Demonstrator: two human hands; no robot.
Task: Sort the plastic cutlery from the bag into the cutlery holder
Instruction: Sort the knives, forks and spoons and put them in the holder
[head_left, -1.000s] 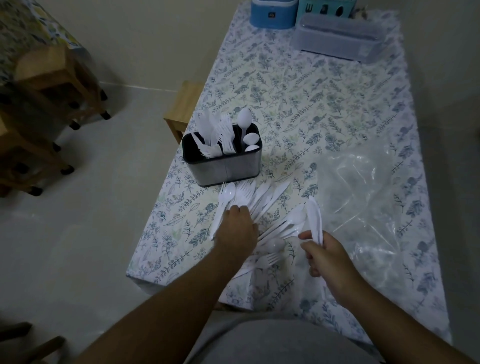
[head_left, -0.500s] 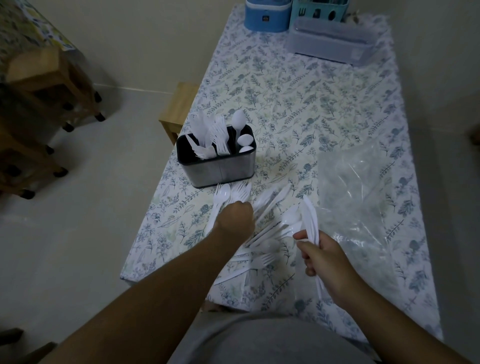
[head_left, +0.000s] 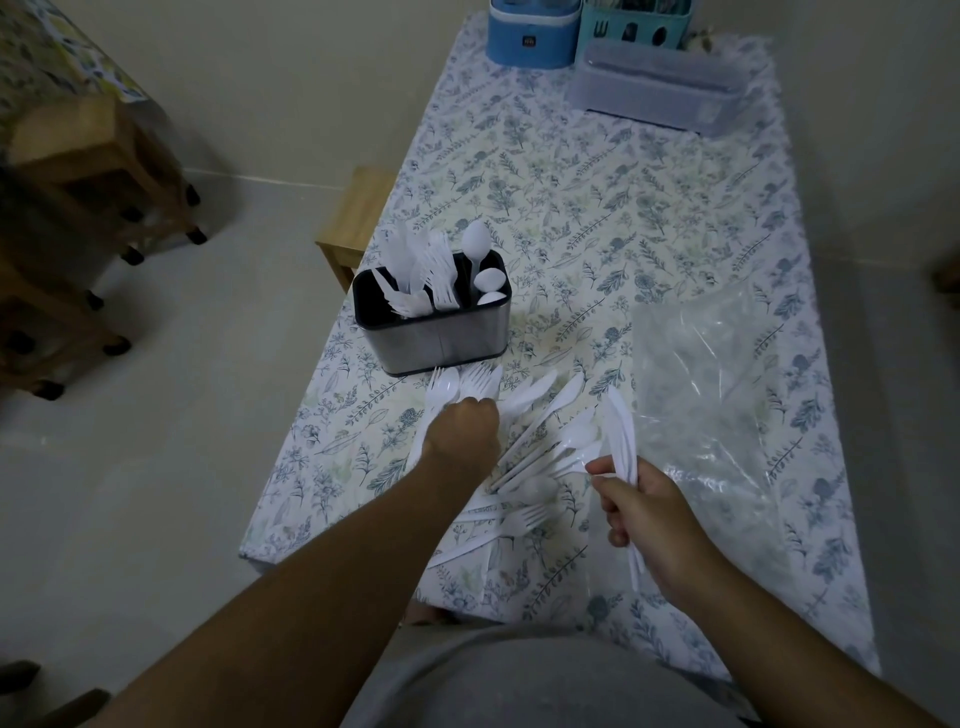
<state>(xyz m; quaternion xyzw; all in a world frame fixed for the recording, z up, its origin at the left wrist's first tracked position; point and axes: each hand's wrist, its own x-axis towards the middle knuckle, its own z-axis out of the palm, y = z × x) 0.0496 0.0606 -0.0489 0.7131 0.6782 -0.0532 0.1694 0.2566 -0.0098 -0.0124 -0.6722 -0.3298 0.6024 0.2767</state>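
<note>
Head camera, looking down at a table (head_left: 597, 218) under a floral cloth. The left hand (head_left: 462, 439) lies knuckles-up on a scatter of white plastic cutlery (head_left: 530, 467); its fingers curl under, possibly around forks and a spoon (head_left: 448, 385), though the grip is hidden. The right hand (head_left: 649, 512) grips a bundle of white knives (head_left: 621, 431), blades pointing away. Just beyond the left hand stands the black-and-steel cutlery holder (head_left: 434, 325), already holding knives, forks and spoons. A clear plastic bag (head_left: 727, 405) lies flat to the right.
</note>
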